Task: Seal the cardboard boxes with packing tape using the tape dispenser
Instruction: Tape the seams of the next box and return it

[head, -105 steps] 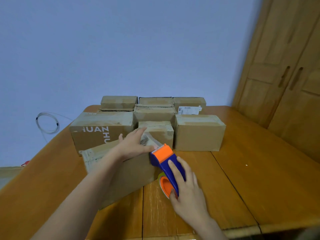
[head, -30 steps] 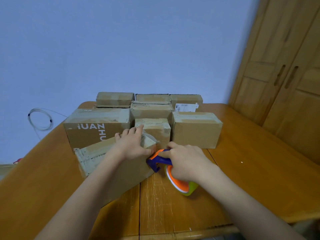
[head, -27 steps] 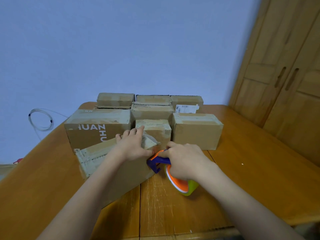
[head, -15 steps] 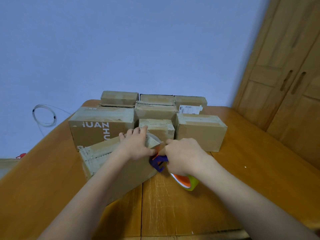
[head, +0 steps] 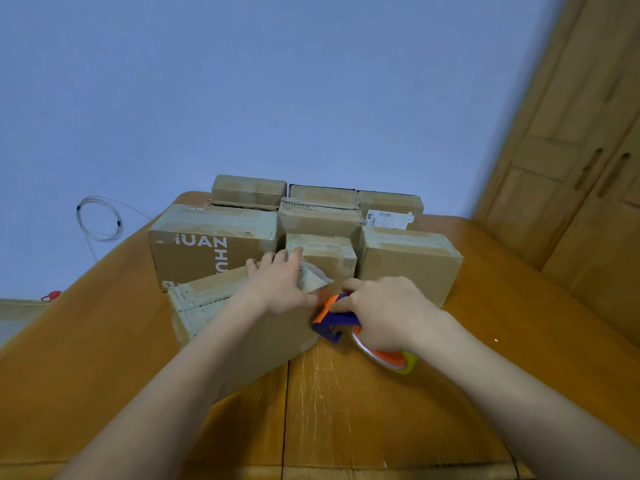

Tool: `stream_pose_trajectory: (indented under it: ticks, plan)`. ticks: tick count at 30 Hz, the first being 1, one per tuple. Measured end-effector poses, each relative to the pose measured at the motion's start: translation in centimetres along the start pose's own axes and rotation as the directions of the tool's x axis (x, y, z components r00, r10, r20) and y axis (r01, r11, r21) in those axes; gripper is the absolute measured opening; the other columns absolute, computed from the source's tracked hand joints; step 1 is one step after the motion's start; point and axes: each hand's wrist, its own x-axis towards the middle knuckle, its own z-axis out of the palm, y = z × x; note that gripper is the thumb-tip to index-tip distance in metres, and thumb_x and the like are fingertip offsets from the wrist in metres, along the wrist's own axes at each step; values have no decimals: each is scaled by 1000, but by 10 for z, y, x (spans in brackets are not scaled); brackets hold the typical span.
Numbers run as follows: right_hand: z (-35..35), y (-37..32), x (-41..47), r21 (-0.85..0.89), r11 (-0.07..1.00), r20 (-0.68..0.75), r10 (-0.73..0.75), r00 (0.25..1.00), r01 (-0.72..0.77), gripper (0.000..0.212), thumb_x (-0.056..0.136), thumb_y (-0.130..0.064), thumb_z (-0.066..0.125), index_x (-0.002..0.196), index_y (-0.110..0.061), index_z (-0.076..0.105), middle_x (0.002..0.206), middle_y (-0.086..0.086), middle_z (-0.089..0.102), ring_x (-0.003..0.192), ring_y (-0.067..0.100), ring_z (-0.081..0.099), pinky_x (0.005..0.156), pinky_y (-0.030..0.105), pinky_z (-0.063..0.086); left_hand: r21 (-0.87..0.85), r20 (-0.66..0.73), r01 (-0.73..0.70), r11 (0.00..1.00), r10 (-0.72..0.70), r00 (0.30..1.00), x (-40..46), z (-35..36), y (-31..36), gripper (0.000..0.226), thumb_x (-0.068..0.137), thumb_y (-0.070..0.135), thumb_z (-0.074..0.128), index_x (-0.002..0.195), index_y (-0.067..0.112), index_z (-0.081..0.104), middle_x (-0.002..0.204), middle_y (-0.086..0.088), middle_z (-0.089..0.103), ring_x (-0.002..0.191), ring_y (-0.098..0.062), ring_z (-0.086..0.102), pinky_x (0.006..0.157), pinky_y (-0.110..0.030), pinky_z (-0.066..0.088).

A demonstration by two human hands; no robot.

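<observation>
Left hand [head: 277,289] presses flat on the light, stiff near box [head: 239,327]; right hand [head: 384,313] grips the rigid tape dispenser [head: 332,318] by its handle.

Left hand [head: 277,289] pressed flat on top of near cardboard box [head: 242,334], tabletop [head: 381,410] beneath. Right hand [head: 388,313] grips blue-orange tape dispenser [head: 332,320] against box's right end. Stacked boxes [head: 408,261] behind.
</observation>
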Motion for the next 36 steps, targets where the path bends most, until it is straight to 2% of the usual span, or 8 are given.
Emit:
stream_pose_trajectory:
  ticks: [7,14,18,20,23,30,33,36]
  plan:
    - [30,5,0,-38,999,27,3,1000,-2,45,90,-25,49,133,-37,49,115,-3,50,88,21,53,60,28,39,-16,10,8,1000,-7,1000,-2,-1,1,101,81,57,61,154,19,3,158,-7,20,144,-30,17,114,-56,13]
    - [80,64,-13,322,936,-78,173,982,-139,63,87,-19,46,141,-49,34,141,-16,36,113,19,51,73,26,44,-2,11,0,1000,0,1000,0,-1,-1,102,82,58,60,154,19,1,159,-7,16,145,-31,14,115,-56,11]
    - [114,86,-7,771,630,-7,147,989,-89,69,77,0,58,132,-41,49,114,-10,60,83,7,57,67,23,44,14,10,-7,1000,7,1000,3,0,-2,102,81,59,60,154,19,0,160,-7,15,145,-32,14,115,-58,12]
    - [124,96,-3,884,456,22,174,984,-100,67,77,5,57,128,-37,54,94,-7,66,59,5,52,55,24,40,15,16,-16,1000,16,1000,4,0,-1,103,81,60,60,154,20,0,160,-7,15,145,-32,14,114,-59,12]
    - [138,109,8,941,328,26,184,983,-86,62,81,8,54,124,-36,58,82,0,66,57,12,50,53,27,39,20,30,-15,1000,15,999,4,2,-4,104,81,61,60,154,21,-2,160,-6,13,145,-32,13,114,-59,12]
    - [149,132,27,922,386,-24,161,987,-41,59,81,6,54,120,-38,58,105,-10,66,77,-7,60,70,13,44,41,62,-46,998,43,997,2,-4,-6,104,82,58,60,154,23,-6,161,-4,13,146,-29,12,115,-58,12]
    - [157,137,32,875,484,-71,176,982,-24,63,77,-4,60,122,-47,53,126,-14,59,108,-1,57,87,13,44,45,58,-62,997,60,997,2,-4,-8,103,82,58,61,154,24,-5,160,-4,14,146,-28,14,116,-57,13]
    - [163,137,37,812,583,-110,212,971,-35,68,79,-8,61,122,-58,45,131,-19,55,108,2,58,88,22,49,42,86,-81,996,77,993,1,-5,-10,110,73,69,56,154,25,-4,160,-3,16,146,-27,15,116,-57,13]
